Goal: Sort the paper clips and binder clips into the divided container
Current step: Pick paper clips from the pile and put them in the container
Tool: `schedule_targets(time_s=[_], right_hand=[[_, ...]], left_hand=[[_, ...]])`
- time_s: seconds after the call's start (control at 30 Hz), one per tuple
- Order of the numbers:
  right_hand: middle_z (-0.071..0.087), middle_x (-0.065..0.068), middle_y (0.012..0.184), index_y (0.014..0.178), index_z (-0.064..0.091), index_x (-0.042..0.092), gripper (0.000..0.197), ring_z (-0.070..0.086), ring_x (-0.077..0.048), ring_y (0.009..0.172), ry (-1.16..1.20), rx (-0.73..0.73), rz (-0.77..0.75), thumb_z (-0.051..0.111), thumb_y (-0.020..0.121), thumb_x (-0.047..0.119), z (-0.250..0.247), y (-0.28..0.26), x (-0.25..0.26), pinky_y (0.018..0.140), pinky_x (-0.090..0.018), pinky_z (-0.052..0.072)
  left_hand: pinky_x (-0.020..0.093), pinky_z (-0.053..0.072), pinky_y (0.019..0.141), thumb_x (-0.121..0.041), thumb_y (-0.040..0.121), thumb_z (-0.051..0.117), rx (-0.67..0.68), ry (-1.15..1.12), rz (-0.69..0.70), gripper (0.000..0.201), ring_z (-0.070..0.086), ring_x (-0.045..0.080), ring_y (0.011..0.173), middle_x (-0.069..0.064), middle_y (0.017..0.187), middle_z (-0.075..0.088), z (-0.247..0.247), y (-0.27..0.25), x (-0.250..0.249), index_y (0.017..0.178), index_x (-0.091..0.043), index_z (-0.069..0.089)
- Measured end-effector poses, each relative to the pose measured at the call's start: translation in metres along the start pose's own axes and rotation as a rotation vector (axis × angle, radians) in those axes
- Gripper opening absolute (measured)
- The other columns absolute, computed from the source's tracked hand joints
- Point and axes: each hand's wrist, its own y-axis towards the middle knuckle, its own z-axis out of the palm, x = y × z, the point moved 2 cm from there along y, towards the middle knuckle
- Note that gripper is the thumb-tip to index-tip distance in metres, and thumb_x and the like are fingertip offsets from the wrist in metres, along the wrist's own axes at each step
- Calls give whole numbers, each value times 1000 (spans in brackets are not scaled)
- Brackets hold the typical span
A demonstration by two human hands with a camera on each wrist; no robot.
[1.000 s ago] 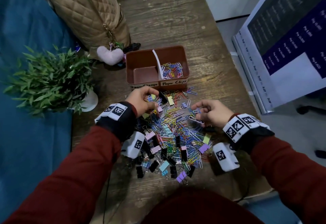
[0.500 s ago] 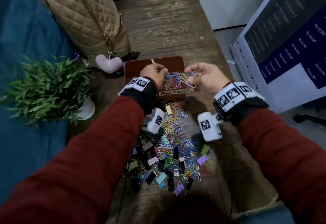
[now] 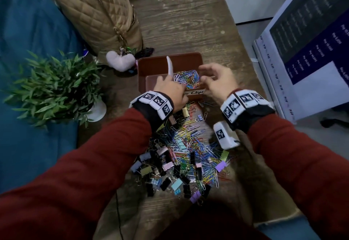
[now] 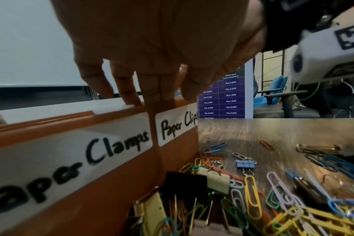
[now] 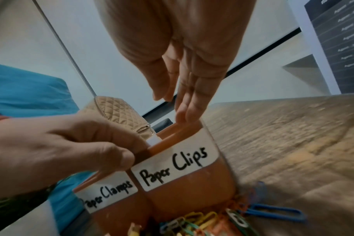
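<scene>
Fingers (image 5: pixel 192 102) of two hands over one two-compartment container (image 3: pixel 188 59)

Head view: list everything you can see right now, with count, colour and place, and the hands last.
Divided container: one, brown, at the table's far side, white divider inside, labels "Paper Clamps" and "Paper Clips" on the near wall.
Paper clips in container: many, mixed colours, right compartment.
Left compartment: nothing visible in the part that shows.
Loose pile: many paper clips and binder clips, mixed colours and black, on the table nearer the person than the container.
Table: one, wood grain.
Potted plant: one, green, white pot, left.
Quilted bag: one, tan, far left, pale heart charm.
Board: one, dark printed panels, right.
Left hand: at the container's near wall by the divider, holding nothing.
Right hand: fingers spread above the right compartment, holding nothing.
</scene>
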Motion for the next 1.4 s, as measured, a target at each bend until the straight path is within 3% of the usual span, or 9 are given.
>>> schedule_targets(time_s=[0.1,0.2,0.33,0.47,0.57,0.8,1.0,1.23,1.4], right_hand=[[67,-3,88,96,63,26,32,63,-19,80,-25,10,-2,57,86,-4,-21,-27,-24,74,-35,54],[66,-1,86,88,63,30,31,61,-11,74,-148,74,67,62,85,0,-35,-51,-58,71,-19,50],[68,2,99,103,65,21,34,63,-14,94,-455,196,112,63,79,-2,-28,-66,-82,89,-19,44],[49,-4,135,131,50,21,59,44,-24,124,-806,550,-221,60,77,0,10,-69,-75,107,-31,32],[41,-4,137,137,42,26,65,42,-26,123,-963,696,-334,57,79,1,32,-76,-74,102,-41,40],[53,-5,124,129,48,20,57,52,-25,116,-708,447,-109,68,77,9,-8,-93,-95,100,-31,38],[46,-3,124,134,41,20,76,49,-23,115,-935,598,-111,76,69,40,-1,-127,-103,96,-35,45],[49,-10,112,117,49,8,40,53,-29,103,-998,516,-206,58,79,11,31,-133,-90,87,-37,46],[51,-13,114,115,50,7,36,54,-30,105,-943,510,-161,55,80,1,38,-128,-92,86,-36,46]], left_hand=[[41,31,94,-39,91,40,-41,-33,30,36,42,24,118,3,118,62,-4,-3,-4,120,-24,55],[39,31,95,-29,91,44,-134,-226,61,36,44,22,118,-2,126,58,-8,-13,-5,125,-27,53],[33,45,90,-8,83,52,-344,-747,-61,21,57,22,95,1,101,64,16,-42,-2,96,-18,65],[32,48,93,-4,86,55,-40,-670,-163,22,59,19,95,2,106,63,62,-57,-15,99,-18,65],[37,47,96,-12,85,62,119,-561,-123,31,57,21,106,1,116,58,81,-62,-21,113,-24,61],[33,49,95,-22,89,61,171,-526,-100,42,56,20,109,-1,124,53,98,-81,-26,129,-25,52],[38,46,98,-34,82,69,194,-489,-55,66,48,20,119,0,133,41,98,-78,-31,140,-29,38],[42,49,93,-24,81,70,197,-465,-15,44,55,28,110,4,122,49,100,-67,-41,122,-25,53],[33,48,89,-24,78,73,210,-581,-50,28,57,24,102,5,110,58,104,-68,-37,103,-18,61]])
